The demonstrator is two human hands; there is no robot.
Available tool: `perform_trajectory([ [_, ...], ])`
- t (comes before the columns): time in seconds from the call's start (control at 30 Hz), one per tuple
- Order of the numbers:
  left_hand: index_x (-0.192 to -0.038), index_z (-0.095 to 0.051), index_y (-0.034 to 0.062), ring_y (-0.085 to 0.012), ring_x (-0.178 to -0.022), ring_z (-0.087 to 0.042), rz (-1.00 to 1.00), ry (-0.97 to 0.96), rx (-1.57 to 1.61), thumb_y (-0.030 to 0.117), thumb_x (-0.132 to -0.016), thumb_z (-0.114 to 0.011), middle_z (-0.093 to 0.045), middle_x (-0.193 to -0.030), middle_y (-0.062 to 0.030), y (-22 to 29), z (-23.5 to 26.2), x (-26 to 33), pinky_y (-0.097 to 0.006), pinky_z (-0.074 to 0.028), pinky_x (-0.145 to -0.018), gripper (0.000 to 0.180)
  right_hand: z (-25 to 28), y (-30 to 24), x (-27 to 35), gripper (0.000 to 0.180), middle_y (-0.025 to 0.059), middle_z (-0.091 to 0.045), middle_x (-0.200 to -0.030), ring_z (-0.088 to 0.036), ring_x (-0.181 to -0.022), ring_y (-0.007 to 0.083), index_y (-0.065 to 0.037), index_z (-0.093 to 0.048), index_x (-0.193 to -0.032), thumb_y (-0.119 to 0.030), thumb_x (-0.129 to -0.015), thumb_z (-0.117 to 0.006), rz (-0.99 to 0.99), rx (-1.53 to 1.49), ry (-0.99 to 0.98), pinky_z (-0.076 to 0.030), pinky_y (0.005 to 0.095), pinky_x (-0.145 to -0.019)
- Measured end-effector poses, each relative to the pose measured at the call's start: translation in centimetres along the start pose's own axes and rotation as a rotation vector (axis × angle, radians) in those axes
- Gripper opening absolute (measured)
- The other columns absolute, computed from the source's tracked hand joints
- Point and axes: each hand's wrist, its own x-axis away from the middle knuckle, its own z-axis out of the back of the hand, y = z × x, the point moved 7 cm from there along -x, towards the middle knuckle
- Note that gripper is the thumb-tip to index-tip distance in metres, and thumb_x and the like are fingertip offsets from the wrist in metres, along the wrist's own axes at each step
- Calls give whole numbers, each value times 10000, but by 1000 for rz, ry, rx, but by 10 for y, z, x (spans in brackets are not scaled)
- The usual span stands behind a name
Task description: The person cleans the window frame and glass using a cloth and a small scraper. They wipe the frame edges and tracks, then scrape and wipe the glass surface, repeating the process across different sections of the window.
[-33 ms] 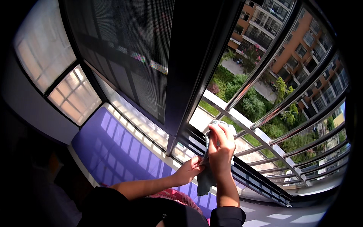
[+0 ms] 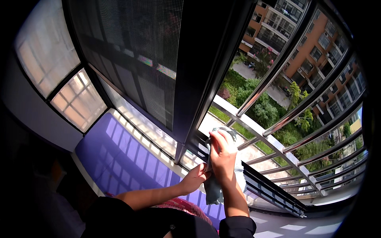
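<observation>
Cloth (image 2: 213, 192) hangs lengthwise from the right hand (image 2: 223, 156) clutching it, the left hand (image 2: 195, 179) pinching its left edge.

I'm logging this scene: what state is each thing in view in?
Cloth: bunched at the top, lower end loose
Right hand: closed over the cloth
Left hand: closed at the cloth's edge
Purple mat: flat, striped with shadow
Metal grille: sunlit
Window track: partly hidden by the cloth
</observation>
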Motion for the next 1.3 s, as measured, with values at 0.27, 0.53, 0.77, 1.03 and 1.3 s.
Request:
perform_trajectory([
  [0.27, -1031, -505, 35, -94, -763, -534, -30, 115, -127, 96, -898, -528, -563, -887, -27, -16, 57, 13, -262, -441, -658, 148, -81, 33, 35, 194, 132, -602, -881, -555, -864, 357, -32, -587, -968, -7, -776, -579, 68, 81, -58, -434, 437, -776],
  [0.53, -1142, -490, -11, -330, -900, -598, -646, 250, -1351, 26, -755, -618, -531, -1175, -176, 89, 27, 24, -374, -497, -784, 409, -85, 35, 40, 248, 77, -559, -815, -508, -858, 298, -51, -580, -936, -80, -694, -626, 133, 197, -260, -383, 424, -746],
  [0.77, -1258, -393, -65, -318, -610, -600, -541, 171, -1617, 46, -749, -566, -428, -1314, -253, 70, 31, 0, -399, -496, -577, 549, -81, 48, 36, 241, 119, -498, -900, -480, -866, 299, -107, -680, -937, -76, -703, -633, 90, 132, -225, -419, 387, -756],
  [1.03, -1216, -446, -110, -187, -485, -595, -379, 211, -2106, 95, -738, -568, -446, -1304, -273, 59, 22, -20, -287, -476, -439, 534, -82, 48, 22, 250, 100, -504, -878, -499, -856, 287, -103, -681, -953, -68, -722, -591, 159, 287, -404, -417, 384, -751],
  [1.3, -1224, -492, -55, -133, -463, -573, -264, 311, -2235, 173, -796, -565, -484, -1284, -263, 40, 26, -44, -232, -423, -388, 491, -66, 52, 23, 339, 102, -527, -903, -524, -846, 284, -120, -671, -985, -17, -667, -618, 172, 184, -353, -431, 387, -733],
])
